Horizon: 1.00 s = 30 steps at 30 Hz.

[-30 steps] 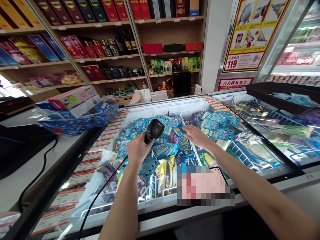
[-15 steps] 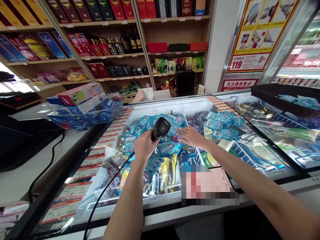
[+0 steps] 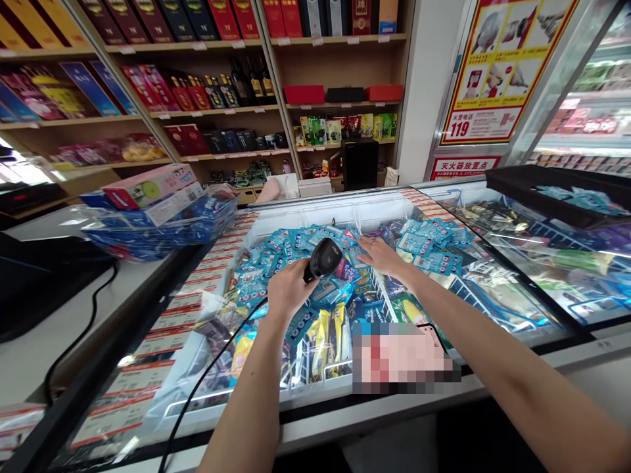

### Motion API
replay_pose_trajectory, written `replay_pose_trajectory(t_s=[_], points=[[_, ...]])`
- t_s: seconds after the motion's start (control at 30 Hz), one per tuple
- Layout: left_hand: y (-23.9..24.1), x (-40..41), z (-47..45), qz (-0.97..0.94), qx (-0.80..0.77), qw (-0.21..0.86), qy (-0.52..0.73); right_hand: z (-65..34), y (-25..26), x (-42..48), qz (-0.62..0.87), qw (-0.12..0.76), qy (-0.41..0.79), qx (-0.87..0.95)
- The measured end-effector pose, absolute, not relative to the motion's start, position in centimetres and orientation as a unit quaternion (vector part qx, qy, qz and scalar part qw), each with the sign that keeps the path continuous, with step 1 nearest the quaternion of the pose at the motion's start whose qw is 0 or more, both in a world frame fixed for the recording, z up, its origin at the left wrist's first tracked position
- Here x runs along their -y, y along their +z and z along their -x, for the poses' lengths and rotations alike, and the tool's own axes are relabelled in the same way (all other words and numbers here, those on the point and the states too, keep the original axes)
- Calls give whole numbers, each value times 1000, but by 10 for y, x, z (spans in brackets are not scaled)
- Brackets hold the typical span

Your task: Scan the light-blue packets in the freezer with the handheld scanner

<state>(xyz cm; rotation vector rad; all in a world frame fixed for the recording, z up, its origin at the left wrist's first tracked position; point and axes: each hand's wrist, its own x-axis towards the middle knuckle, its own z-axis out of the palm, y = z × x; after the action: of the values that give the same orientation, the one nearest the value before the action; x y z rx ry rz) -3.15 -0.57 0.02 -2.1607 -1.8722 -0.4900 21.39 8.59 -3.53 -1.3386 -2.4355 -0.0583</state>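
Observation:
A black barcode scanner (image 3: 323, 260) is in my left hand (image 3: 287, 288), its head tilted up and to the right, with a black cable trailing down to the lower left. My right hand (image 3: 385, 257) reaches over the glass-topped freezer (image 3: 276, 394) with its fingers stretched out. Its fingertips are at the right edge of a spread of flat blue packets (image 3: 296, 242). Whether a packet is under those fingers is hard to see. Another pile of blue packets (image 3: 434, 243) lies to the right of this hand.
A blurred-out phone-like device (image 3: 409, 358) lies at the freezer's front edge. Wrapped boxes (image 3: 158, 210) stand on the left counter. A black tray (image 3: 542, 184) with more blue packets sits at the right. Shelves of boxes and bottles (image 3: 231, 92) rise behind.
My right hand has moved slightly right and away from the middle of the blue packets, uncovering colourful wrappers below. The scanner has shifted slightly right and lower. The view has turned slightly.

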Motion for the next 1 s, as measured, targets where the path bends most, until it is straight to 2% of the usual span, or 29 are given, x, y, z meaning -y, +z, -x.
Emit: replay_pose_trajectory(t_s=[0.1,0.27,0.37,0.53,0.67,0.8,1.0], points=[[1,6,32,744,636,114,-170,-214,-34,-94,507,144,3,850],[2,6,31,744,636,112,-169,-233,-36,-94,599,174,69,779],[2,7,28,741,641,111,-165,-250,-40,-87,637,248,117,720],[0,7,22,754,628,104,-163,-267,-51,-70,587,447,272,618],[-3,7,16,769,610,93,-167,-270,-58,-65,551,547,290,560],[-5,6,12,778,602,80,-161,-268,-52,-64,507,598,331,524],[-7,6,9,782,597,83,-159,-278,-46,-65,506,610,311,525]])
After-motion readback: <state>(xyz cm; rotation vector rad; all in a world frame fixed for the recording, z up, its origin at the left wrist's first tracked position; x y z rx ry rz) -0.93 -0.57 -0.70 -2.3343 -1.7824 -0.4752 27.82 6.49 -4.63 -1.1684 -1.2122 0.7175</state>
